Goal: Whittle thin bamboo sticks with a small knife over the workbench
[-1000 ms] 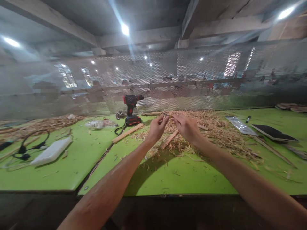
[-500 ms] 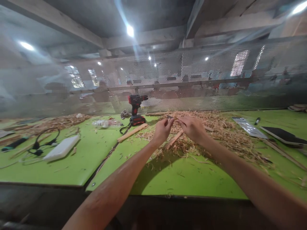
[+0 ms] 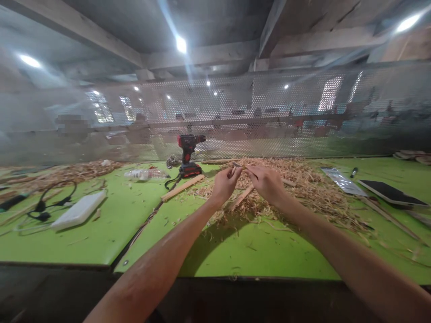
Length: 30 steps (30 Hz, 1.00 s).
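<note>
Over a heap of curly wood shavings [image 3: 303,188], my left hand [image 3: 225,183] and my right hand [image 3: 267,183] come close together with bent fingers. A small dark, thin piece [image 3: 237,165] shows at the left fingertips; its kind is too small to tell. My right fingers are pinched, and what they hold is hidden behind them. Under the hands, a pale wooden strip [image 3: 242,197] lies slanted in the shavings.
A red and black cordless drill [image 3: 187,154] stands upright behind a wooden slat [image 3: 182,187]. Left are a plastic bottle [image 3: 146,174], a white block [image 3: 80,210] and black cables [image 3: 42,206]. Right lie a silvery packet [image 3: 341,180] and a dark tablet-like device [image 3: 392,193]. Perforated mesh [image 3: 229,103] rises behind.
The whole view has shifted slightly, so the bench things appear a little further left. Both hands keep nearly the same pose over the shavings.
</note>
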Motion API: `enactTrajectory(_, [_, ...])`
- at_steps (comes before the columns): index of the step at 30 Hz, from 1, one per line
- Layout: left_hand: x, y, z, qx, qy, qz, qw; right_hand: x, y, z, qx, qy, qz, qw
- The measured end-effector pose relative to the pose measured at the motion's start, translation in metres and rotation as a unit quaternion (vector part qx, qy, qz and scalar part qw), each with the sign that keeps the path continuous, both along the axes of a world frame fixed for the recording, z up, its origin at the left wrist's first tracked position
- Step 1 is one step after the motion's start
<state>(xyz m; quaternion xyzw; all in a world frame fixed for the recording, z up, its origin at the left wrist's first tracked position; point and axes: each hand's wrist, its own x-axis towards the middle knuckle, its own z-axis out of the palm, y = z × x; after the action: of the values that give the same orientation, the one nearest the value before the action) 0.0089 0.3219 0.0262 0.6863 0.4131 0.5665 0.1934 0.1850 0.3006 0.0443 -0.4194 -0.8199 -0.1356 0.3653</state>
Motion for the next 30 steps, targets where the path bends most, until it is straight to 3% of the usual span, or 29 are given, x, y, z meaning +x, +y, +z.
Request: enactTrajectory(30, [-0.0016, -0.0037, 0.0030, -0.023, 0.008, -0.014, 1.000, -0.0024, -0.0040, 0.0043, -0.009, 0.004, -0.048, 0.999])
